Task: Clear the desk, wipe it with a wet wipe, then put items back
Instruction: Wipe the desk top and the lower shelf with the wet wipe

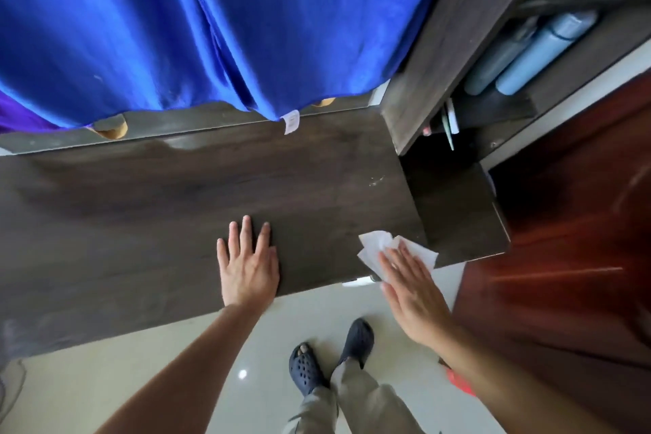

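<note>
Item: our right hand point(412, 289), palm down, fingers straight, pressing the wet wipe point(374, 247) flat; it grips nothing.
Item: the wet wipe, white and crumpled, lies under the fingertips and spreads past them, at the near right corner of the desk point(176, 204).
Item: our left hand point(248, 264), spread flat by the desk's near edge, left of the wipe.
Item: the desk, dark wood grain, runs left to right. Most of it lies left of the wipe, so we judge the strokes go that way.

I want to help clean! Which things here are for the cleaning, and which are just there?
For the job: desk, wet wipe, right hand pressing it, left hand flat on desk.
Just there: blue curtain, pale blue bottles, shelf.
</note>
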Available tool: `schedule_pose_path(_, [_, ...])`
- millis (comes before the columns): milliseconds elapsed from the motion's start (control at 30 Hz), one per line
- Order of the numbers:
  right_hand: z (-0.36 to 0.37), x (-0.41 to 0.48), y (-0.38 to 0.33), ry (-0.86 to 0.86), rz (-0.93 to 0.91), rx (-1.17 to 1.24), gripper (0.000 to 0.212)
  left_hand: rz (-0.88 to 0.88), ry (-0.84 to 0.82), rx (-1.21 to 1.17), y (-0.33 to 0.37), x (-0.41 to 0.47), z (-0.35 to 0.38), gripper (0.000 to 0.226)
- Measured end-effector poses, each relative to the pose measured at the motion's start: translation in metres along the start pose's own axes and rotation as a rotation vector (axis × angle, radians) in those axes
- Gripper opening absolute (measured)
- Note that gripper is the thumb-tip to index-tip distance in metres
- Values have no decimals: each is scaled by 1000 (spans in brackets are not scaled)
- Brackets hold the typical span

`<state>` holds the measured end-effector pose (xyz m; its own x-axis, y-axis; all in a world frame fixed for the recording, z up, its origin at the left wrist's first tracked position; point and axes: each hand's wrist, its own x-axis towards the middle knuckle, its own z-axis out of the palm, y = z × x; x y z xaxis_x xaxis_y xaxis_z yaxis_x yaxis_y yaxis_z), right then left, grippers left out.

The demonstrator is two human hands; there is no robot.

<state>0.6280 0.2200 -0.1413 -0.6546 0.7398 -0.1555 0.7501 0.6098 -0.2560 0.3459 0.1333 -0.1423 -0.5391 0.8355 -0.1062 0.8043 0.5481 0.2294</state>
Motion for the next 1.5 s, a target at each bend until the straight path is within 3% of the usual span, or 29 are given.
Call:
schedule_pose_path(100, [5,-1,-2,72,288,37,61,-63,-33,-58,40,1,13,54])
schedule_pose_path(133, [9,-2,-13,61,267,40,61,-105,-41,-69,48,1,17,54])
schedule_pose_path(267, [10,-13,-20,-39,-115,30,53,-155,-35,-26,56,1,30,57])
schedule_pose_path(400, [-13,38,46,19,34,23,62,-158,7,32,58,0,34,58])
schedule_pose_path(533, [-19,85,59,89,152,21,59,-162,20,36,59,-1,33,57])
schedule_pose_path(733, [-17,20,37,-107,-271,4,54,-164,24,52,61,-1,31,56])
schedule_pose_path(833, [-26,65,46,-130,-371,80,49,-165,38,72,61,0,29,56])
schedule_pose_path(1033, [-32,189,39,-36,-13,103,54,-164,47,89,63,-1,29,54])
schedule_pose_path(1133, [-24,135,18,-21,-207,120,57,-170,37,85,62,-1,29,55])
schedule_pose_path(1200, [-22,87,14,-127,-381,99,54,-170,34,88,63,0,28,55])
schedule_pose_path(1267, [-25,85,20,-181,-434,94,55,-173,28,86,63,0,27,56])
schedule_pose_path(1367, [-33,154,21,-129,-282,92,67,-174,22,97,62,-1,26,55])
schedule_pose_path(1500, [-50,261,17,-27,181,164,58,-173,31,97,62,0,28,54])
